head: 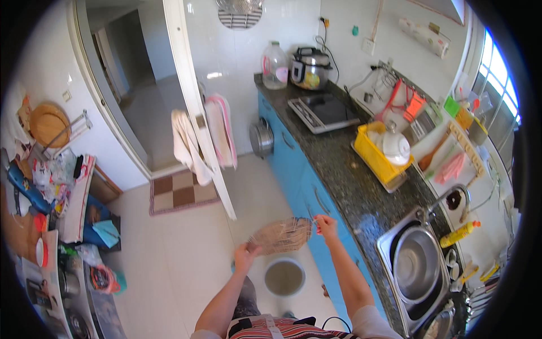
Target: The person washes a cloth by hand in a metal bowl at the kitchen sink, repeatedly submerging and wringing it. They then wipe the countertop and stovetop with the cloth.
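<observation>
A round wire fan guard (281, 236), brownish in tone, is held out over the floor at about waist level. My left hand (247, 255) grips its lower left edge. Beside its upper right edge is my right hand (325, 225), fingers closed around something small that I cannot make out, perhaps a cloth or brush end. Below the guard, a round basin (285, 276) with murky water stands on the floor between my legs and the blue cabinets.
To the right runs a dark stone counter (328, 163) with an induction cooker (324, 112), a yellow dish rack (381, 154) and a sink holding a metal bowl (416, 265). A sliding door edge (203, 123) stands ahead, a checkered mat (182, 193) beside it. Cluttered shelves line the left.
</observation>
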The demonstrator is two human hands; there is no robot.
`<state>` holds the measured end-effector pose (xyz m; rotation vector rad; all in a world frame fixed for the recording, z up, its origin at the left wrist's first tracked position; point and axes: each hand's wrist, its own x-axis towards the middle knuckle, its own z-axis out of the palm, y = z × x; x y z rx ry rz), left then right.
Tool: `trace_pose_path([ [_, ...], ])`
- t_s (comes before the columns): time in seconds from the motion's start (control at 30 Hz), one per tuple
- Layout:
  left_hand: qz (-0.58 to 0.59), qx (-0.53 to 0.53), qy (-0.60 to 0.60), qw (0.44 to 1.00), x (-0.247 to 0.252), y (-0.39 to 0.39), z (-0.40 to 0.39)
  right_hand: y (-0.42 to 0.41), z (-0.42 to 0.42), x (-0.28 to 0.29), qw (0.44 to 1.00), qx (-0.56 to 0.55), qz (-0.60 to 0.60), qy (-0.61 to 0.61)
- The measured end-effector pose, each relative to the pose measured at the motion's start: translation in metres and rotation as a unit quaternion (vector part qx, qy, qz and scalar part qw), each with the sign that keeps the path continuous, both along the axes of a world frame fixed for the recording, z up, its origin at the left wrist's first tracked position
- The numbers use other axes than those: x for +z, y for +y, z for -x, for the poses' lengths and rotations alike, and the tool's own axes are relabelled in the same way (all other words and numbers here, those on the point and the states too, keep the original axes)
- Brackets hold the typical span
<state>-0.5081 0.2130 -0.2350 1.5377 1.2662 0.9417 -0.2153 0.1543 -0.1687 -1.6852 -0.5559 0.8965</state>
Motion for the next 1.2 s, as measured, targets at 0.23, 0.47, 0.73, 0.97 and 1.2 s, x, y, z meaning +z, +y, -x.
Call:
trace_pose_path([
  [0.23, 0.065, -0.015, -0.13, 0.989, 0.064, 0.111, -0.001, 0.166, 0.033, 0.096, 0.96, -0.091, -0.225, 0.139],
  [0.47, -0.005, -0.14, -0.101, 0.985, 0.053, 0.235, -0.01, 0.33, 0.027, 0.228, 0.911, -0.065, -0.406, 0.026],
  [0.73, 0.143, 0.055, -0.078, 0.985, -0.015, 0.299, 0.14, 0.557, -0.043, 0.389, 0.845, -0.005, -0.482, -0.23],
  [0.97, 0.156, 0.416, -0.163, 0.881, 0.065, 0.305, 0.129, 0.738, -0.113, 0.485, 0.797, -0.037, -0.52, -0.306],
  [1.2, 0.137, 0.459, -0.093, 0.873, 0.142, 0.404, 0.031, 0.916, -0.151, 0.513, 0.743, -0.125, -0.54, -0.376],
])
